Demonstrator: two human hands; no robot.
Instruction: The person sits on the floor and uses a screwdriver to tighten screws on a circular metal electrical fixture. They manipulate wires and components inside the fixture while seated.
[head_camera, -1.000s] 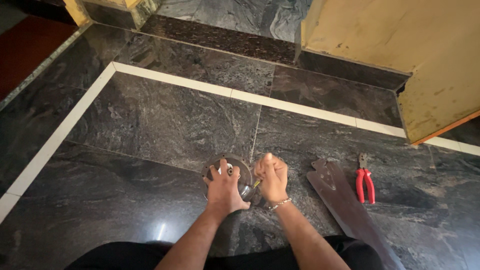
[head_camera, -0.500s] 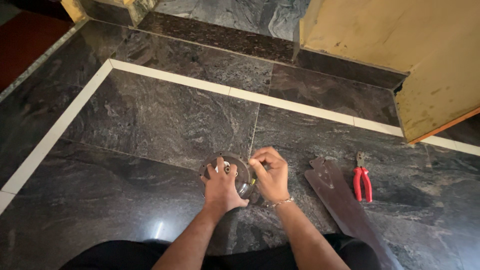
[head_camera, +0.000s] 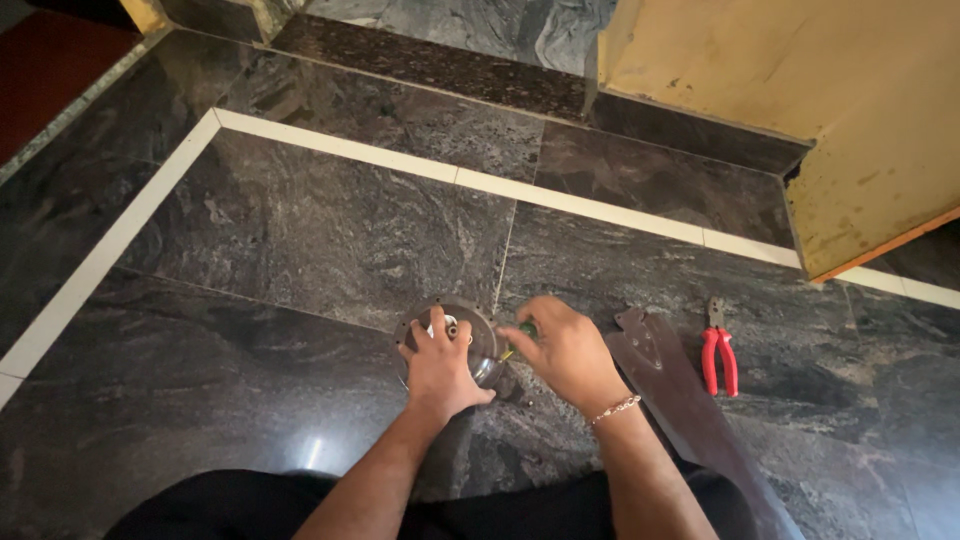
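Steadying: left hand lay spread on the round grey metal motor housing, keeping it from turning.
Working: right hand pinched a green-handled tool at its rim.

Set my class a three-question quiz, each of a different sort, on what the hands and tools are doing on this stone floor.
1. True or false: the left hand rests on the round metal motor housing.
2. Which tool lies untouched on the floor? A) red-handled pliers B) hammer C) spanner
3. Fill in: the right hand holds a tool with a ____ handle.

Key: 1 true; 2 A; 3 green. The dark fan blade lies beside the right wrist.
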